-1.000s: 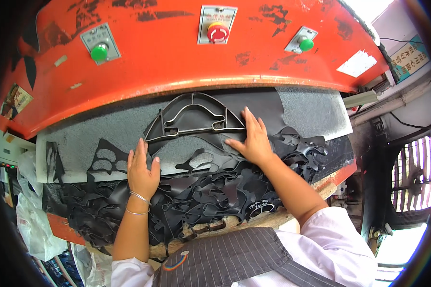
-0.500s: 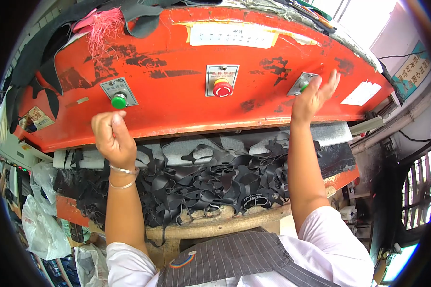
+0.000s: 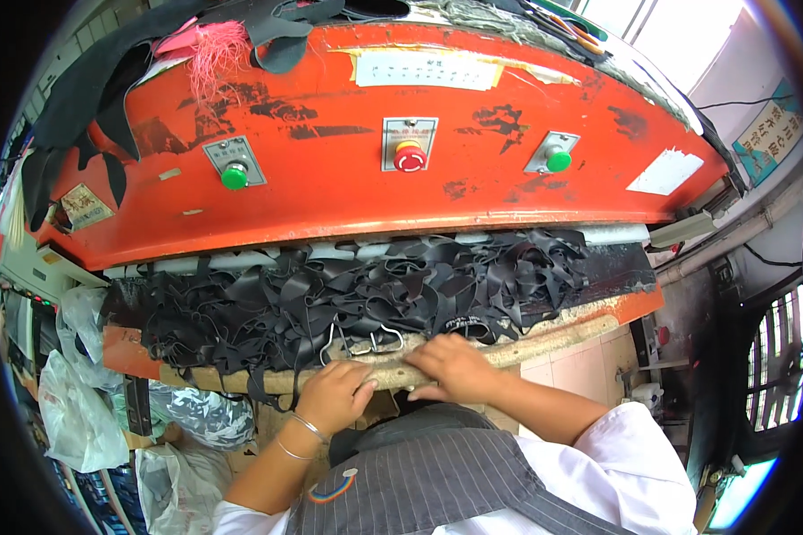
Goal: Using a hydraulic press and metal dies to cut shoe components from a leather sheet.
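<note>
A worn wooden bar point(image 3: 553, 343) runs along the front edge of the machine's bed. My left hand point(image 3: 335, 394) rests on it left of centre, fingers over the top, a bracelet on the wrist. To its right, my right hand point(image 3: 455, 367) clasps the same bar, thumb on the near side. Just beyond both hands lies a tangled heap of black leather-like scraps point(image 3: 330, 290) with curved cut-outs. Thin bent metal pieces, perhaps handles, point(image 3: 390, 339) stick out at the heap's front, near my fingers; what they belong to is hidden.
Above the bed spans a red machine beam point(image 3: 330, 192). It carries two green push buttons point(image 3: 235, 176) and a red stop button point(image 3: 409, 158) between them. Dark sheets point(image 3: 107, 98) hang over its left end. Clear plastic bags point(image 3: 76, 415) stand at the left.
Both hands have come down from beside the green buttons to the wooden bar. Both green buttons are now uncovered. More of the scrap heap's back shows dark pieces over the white pad.
</note>
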Motion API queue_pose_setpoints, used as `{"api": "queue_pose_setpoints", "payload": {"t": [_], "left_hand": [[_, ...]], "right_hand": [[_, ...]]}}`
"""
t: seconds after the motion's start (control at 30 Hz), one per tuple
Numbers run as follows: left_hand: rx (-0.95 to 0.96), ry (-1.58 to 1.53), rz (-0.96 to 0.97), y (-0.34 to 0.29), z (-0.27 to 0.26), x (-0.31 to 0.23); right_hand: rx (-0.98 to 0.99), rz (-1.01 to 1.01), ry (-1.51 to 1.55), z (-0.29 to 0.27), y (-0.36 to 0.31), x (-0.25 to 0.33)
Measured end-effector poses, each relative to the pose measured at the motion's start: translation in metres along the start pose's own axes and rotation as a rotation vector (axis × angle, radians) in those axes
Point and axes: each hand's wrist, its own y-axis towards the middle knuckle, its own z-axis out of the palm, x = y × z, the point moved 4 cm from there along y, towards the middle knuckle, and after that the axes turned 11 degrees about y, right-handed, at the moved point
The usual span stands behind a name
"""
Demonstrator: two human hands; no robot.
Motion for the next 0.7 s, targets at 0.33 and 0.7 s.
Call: {"api": "queue_pose_setpoints", "payload": {"t": [0.33,0.7], "left_hand": [[-0.093,0.273,-0.151,-0.001,0.032,-0.011],[0.204,-0.203,-0.507,0.160,-0.030,0.101]], "right_hand": [[-0.110,0.199,-0.128,0.037,-0.006,-0.011],[-0.192,0.153,0.184,-0.094,0.099,-0.113]]}}
